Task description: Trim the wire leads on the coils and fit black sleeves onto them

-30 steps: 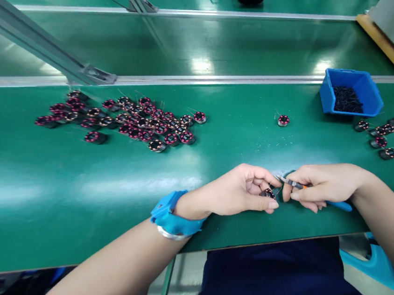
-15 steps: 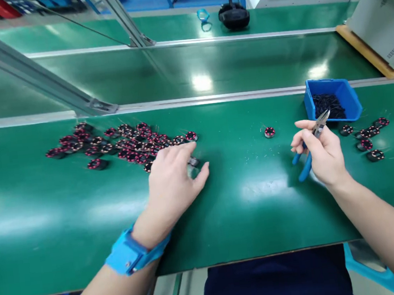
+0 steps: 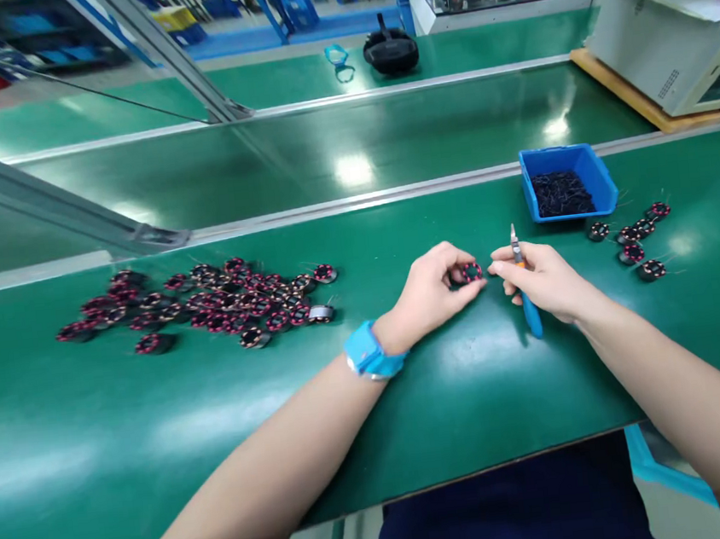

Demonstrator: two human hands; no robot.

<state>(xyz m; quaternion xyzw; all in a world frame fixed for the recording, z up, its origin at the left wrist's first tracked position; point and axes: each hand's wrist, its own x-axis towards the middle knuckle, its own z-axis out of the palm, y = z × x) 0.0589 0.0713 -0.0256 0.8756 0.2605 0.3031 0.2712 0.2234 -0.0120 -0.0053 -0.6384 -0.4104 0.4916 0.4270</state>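
Note:
My left hand (image 3: 436, 289), with a blue wrist strap (image 3: 372, 351) behind it, closes its thumb and fingers around a small round coil (image 3: 471, 272) with red-and-black windings. Close by on the right, my right hand (image 3: 537, 276) grips blue-handled cutting pliers (image 3: 530, 312), their metal jaws pointing away from me. The fingertips of both hands are near each other at the coil; whether the right ones touch it I cannot tell. A large heap of similar coils (image 3: 235, 304) with thin wire ends lies on the green bench to the left.
A blue bin (image 3: 530, 191) holding many thin dark pieces stands beyond my right hand. Several coils (image 3: 632, 253) lie to its right. An aluminium rail (image 3: 328, 208) runs behind, with a slanted post (image 3: 103, 215) at left and a grey machine (image 3: 651, 42) at back right.
My left hand has moved right from the heap to the single coil and taken hold of it. My right hand has come in leftward with the pliers turned more upright. The camera view has shifted.

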